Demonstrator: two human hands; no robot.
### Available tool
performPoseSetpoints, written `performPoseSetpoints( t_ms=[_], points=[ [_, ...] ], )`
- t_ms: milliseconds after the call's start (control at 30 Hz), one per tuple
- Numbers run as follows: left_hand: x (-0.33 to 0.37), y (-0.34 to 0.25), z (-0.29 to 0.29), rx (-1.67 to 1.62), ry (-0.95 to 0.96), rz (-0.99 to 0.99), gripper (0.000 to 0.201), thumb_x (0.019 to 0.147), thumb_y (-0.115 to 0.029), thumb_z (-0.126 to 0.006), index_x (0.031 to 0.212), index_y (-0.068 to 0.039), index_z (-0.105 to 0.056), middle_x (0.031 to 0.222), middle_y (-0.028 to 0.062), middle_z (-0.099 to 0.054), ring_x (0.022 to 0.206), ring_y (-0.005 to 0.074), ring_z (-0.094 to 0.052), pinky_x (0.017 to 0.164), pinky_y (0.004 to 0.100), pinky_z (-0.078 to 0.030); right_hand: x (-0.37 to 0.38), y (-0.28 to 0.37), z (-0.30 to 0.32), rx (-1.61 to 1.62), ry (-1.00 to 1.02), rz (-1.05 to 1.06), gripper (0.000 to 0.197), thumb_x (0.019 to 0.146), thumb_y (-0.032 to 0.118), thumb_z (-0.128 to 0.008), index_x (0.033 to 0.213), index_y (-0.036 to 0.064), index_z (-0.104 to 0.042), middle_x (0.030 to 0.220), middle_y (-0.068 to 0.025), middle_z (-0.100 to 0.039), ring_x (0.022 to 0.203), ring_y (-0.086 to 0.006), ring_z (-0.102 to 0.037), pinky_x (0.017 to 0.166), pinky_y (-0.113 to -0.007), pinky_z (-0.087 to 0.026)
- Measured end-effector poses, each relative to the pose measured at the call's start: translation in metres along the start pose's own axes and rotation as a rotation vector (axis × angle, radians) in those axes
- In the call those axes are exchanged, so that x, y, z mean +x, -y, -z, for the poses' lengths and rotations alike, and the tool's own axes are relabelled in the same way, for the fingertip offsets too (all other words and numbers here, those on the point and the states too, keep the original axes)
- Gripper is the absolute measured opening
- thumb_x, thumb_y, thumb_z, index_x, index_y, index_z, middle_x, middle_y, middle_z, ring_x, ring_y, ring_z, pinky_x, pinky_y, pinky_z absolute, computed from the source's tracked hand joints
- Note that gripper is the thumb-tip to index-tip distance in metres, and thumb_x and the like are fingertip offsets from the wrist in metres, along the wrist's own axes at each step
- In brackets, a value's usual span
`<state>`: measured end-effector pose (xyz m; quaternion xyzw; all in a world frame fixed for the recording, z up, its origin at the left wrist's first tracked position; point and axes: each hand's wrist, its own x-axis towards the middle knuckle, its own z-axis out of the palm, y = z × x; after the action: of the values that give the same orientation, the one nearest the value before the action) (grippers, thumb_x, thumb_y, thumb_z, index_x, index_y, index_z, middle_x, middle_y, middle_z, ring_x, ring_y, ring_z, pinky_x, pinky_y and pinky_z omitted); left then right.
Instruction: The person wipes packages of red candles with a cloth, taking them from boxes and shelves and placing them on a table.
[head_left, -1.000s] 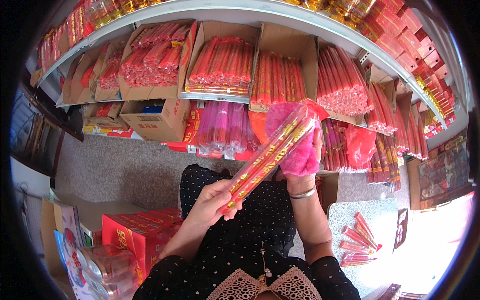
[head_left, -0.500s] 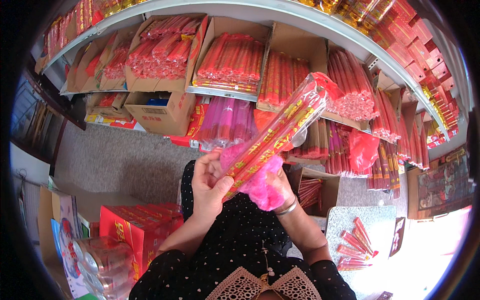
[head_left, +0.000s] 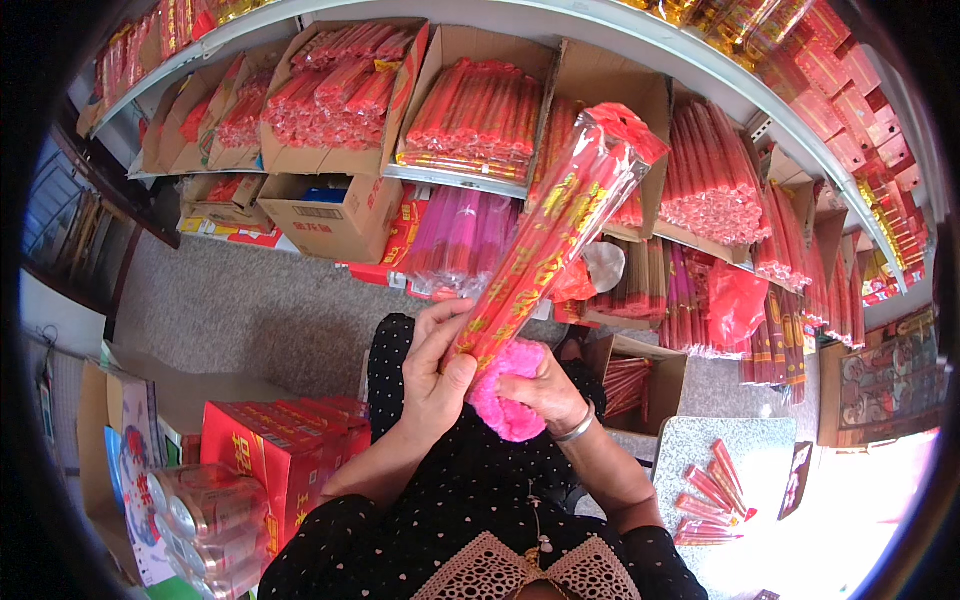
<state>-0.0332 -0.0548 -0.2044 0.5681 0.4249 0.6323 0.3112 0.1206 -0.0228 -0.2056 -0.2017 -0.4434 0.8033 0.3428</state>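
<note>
Across my lap, a long red packet with gold print [head_left: 560, 235] in clear plastic wrap slants up to the right. My left hand [head_left: 437, 375] is closed round its lower end, with the thumb lying on the front. A fluffy pink cloth [head_left: 508, 415] is bunched in my right hand [head_left: 552, 390], whose thumb presses into it. The cloth touches the packet's lower right side. Its red plastic top end reaches up in front of the shelf boxes.
Ahead, cardboard boxes [head_left: 330, 215] and a shelf hold many red plastic-wrapped packets [head_left: 475, 110], with purple bundles [head_left: 462, 235] below. Several loose red packets lie on a small table [head_left: 690, 440] at right. A red carton [head_left: 245, 445] and wrapped cans [head_left: 190, 500] stand at left.
The pink cloth has slid down from around the packet's middle to its lower end, bunched by my right hand. The packet has tilted more upright, its top moving up and left.
</note>
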Motion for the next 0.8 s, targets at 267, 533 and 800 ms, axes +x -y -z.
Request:
performPoseSetpoints(
  t_ms=[267,533,800],
  points=[
    [0.001,0.008,0.001,-0.145,0.079,0.128,0.039,0.094,-0.029,-0.048,0.112,0.005,-0.053,0.112,0.0133,-0.053,0.103,0.0186,-0.05,0.091,0.0309,-0.038,-0.002,-0.002,0.011,-0.017,-0.003,-0.049,0.031,0.08,0.011,-0.067,0.108,0.0005,-0.059,0.092,0.0,-0.064,0.079,-0.0064,-0.058,0.075,-0.024,-0.048],
    [0.0,0.012,0.003,-0.393,-0.035,0.344,0.032,0.096,-0.027,-0.044,0.108,0.002,-0.054,0.098,0.0069,-0.061,0.086,0.0099,-0.056,0.079,0.025,-0.044,-0.009,-0.014,0.01,-0.094,0.096,-0.199,0.031,0.08,0.012,-0.068,0.107,0.001,-0.057,0.092,0.0015,-0.062,0.082,-0.0058,-0.056,0.077,-0.024,-0.047],
    [0.005,0.012,0.006,-0.406,-0.106,0.39,0.03,0.095,-0.028,-0.047,0.105,0.0,-0.052,0.092,0.0095,-0.062,0.081,0.0141,-0.062,0.073,0.027,-0.051,-0.028,-0.001,0.023,-0.284,0.24,-0.078,0.042,0.076,0.012,-0.07,0.112,-0.003,-0.055,0.108,-0.0076,-0.056,0.096,-0.0135,-0.053,0.085,-0.027,-0.043]
  ],
)
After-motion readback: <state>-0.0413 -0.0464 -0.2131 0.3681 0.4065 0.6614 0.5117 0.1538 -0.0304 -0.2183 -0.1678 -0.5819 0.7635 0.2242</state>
